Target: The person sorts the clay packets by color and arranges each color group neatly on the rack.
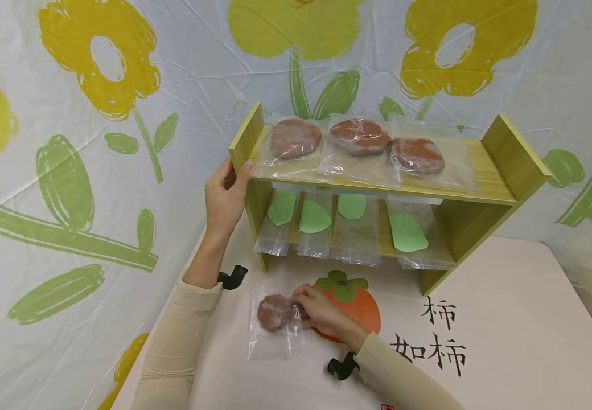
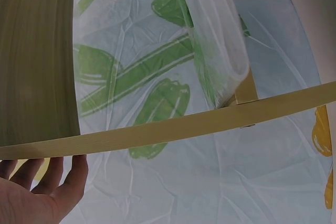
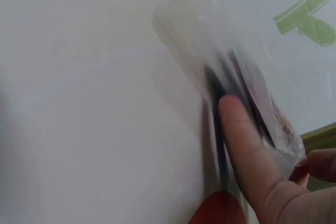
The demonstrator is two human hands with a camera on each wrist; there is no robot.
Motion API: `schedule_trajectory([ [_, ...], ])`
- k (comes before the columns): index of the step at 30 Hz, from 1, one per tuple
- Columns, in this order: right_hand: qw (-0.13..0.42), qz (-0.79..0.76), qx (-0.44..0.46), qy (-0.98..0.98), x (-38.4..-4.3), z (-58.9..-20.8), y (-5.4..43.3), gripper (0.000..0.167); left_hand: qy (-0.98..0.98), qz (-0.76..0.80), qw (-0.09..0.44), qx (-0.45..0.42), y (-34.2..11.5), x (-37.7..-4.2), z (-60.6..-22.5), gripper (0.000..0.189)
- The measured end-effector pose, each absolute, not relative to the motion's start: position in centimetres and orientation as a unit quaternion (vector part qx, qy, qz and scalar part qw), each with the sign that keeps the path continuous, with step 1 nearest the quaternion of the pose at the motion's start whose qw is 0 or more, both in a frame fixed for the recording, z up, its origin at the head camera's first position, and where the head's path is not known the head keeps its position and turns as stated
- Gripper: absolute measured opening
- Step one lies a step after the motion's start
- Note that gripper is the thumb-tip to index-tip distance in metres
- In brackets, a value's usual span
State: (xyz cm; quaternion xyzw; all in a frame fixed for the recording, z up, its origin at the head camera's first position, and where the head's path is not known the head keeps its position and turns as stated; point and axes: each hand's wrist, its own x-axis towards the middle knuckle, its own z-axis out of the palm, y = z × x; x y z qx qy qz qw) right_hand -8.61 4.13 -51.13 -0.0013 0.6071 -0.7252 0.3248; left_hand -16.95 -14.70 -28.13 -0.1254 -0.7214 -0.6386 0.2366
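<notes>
A small two-tier wooden shelf [image 1: 513, 156] stands at the back of the table. My left hand [image 1: 226, 202] grips its left end, the thumb over the upper board's front corner. In the left wrist view, the fingers [image 2: 74, 179] touch the board's edge. Below the shelf, my right hand [image 1: 324, 313] pinches the right side of a clear plastic bag [image 1: 274, 313] holding a flat, round brown piece. The right wrist view shows this bag [image 3: 199, 40] edge-on, with one finger along its face. Most of its contents are hidden there.
On the upper board lie bagged brown pieces [image 1: 296, 138]. Several bags with green cutouts [image 1: 315, 217] lie on the lower tier. Dark bands [image 1: 233, 277] circle near both wrists. The pale table cover [image 1: 521, 319] bears a printed persimmon [image 1: 362, 313]; a flowered cloth [image 1: 188, 57] hangs behind.
</notes>
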Motion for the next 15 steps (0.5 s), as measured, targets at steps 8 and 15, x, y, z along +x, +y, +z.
schedule_trajectory([
  [8,0.359,-0.760,0.018,0.541,-8.4,-51.9,4.4,0.058,-0.718,-0.639,0.245,-0.131,-14.7,-17.1,-28.4,0.039],
  [15,0.374,-0.759,-0.017,0.533,-7.9,-52.4,4.9,0.040,-0.719,-0.638,0.243,-0.130,-14.7,-17.0,-28.3,0.040],
])
